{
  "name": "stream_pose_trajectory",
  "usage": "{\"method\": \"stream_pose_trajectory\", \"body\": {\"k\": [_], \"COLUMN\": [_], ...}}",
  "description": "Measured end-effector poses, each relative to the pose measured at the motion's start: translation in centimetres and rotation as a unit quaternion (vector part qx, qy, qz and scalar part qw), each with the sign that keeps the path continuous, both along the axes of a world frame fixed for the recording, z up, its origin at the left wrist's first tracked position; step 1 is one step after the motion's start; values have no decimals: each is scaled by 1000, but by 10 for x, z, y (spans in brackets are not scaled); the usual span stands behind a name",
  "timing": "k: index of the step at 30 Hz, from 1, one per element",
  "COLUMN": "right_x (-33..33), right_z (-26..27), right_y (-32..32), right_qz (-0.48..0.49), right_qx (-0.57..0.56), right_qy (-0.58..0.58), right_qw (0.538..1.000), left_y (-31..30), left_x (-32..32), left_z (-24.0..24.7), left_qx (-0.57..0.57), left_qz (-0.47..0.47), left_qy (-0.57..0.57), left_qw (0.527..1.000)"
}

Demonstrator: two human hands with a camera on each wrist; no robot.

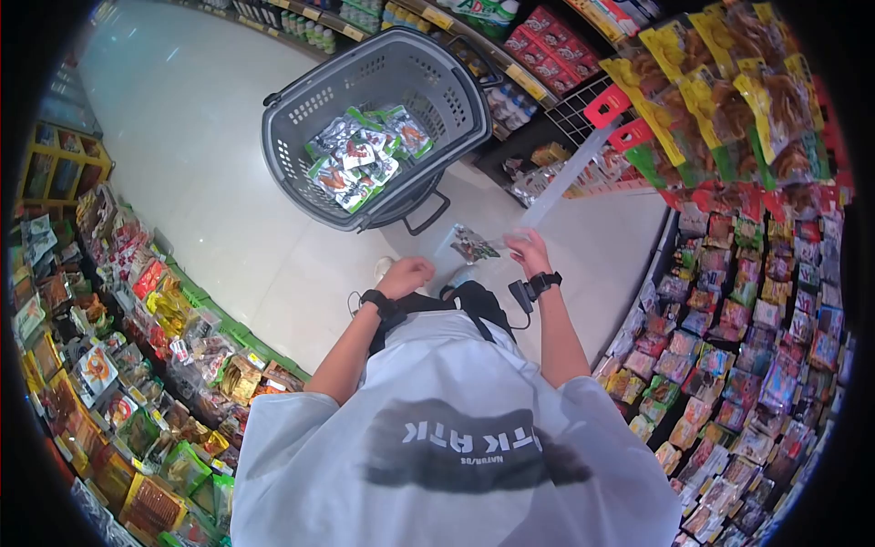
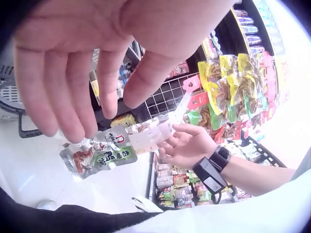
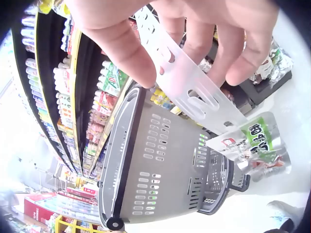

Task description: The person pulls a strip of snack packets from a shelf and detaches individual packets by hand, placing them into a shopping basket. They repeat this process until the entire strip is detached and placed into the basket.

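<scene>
Pinching clear plastic strip [image 3: 221,114] in right grip [image 1: 529,253], with silver-and-green packet [image 2: 102,155] attached at strip's end, on wearer's side of basket [image 1: 324,87], with left grip [image 1: 406,276] relaxed, fingers loosely spread, near packet, similar packets [image 1: 365,155] inside basket.

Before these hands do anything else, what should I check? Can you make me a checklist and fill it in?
1. Right hand has the clear strip: ok.
2. Left hand free to help: ok, it holds nothing.
3. Silver-and-green packet off the strip: not ok, it looks joined to it.
4. Room in the gray basket: ok, the packets inside leave space above them.
5. Silver-and-green packet over the gray basket: not ok, it's beside it.
6. Silver-and-green packet sealed all round: cannot tell.
</scene>
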State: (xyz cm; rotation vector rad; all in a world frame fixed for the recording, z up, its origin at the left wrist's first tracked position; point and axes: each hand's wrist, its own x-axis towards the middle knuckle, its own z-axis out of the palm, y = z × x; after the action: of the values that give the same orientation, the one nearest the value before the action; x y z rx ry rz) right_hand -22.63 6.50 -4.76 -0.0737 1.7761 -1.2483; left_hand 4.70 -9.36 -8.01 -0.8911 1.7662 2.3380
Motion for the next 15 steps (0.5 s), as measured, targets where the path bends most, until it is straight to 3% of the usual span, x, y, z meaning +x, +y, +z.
{"method": "stream_pose_trajectory", "body": {"k": [3, 12, 15], "right_x": [4, 33, 32], "right_z": [-7, 33, 31], "right_y": [2, 16, 25], "right_qz": [5, -10, -22], "right_qx": [-34, -125, -183], "right_qy": [6, -93, -159], "right_qw": [999, 988, 970], "left_y": [1, 24, 27], "left_x": [-8, -48, -63], "left_z": [-2, 18, 21], "left_qx": [-19, -368, -367], "left_qz": [-28, -29, -132], "left_qy": [-36, 30, 113], "left_qw": [999, 929, 914]}}
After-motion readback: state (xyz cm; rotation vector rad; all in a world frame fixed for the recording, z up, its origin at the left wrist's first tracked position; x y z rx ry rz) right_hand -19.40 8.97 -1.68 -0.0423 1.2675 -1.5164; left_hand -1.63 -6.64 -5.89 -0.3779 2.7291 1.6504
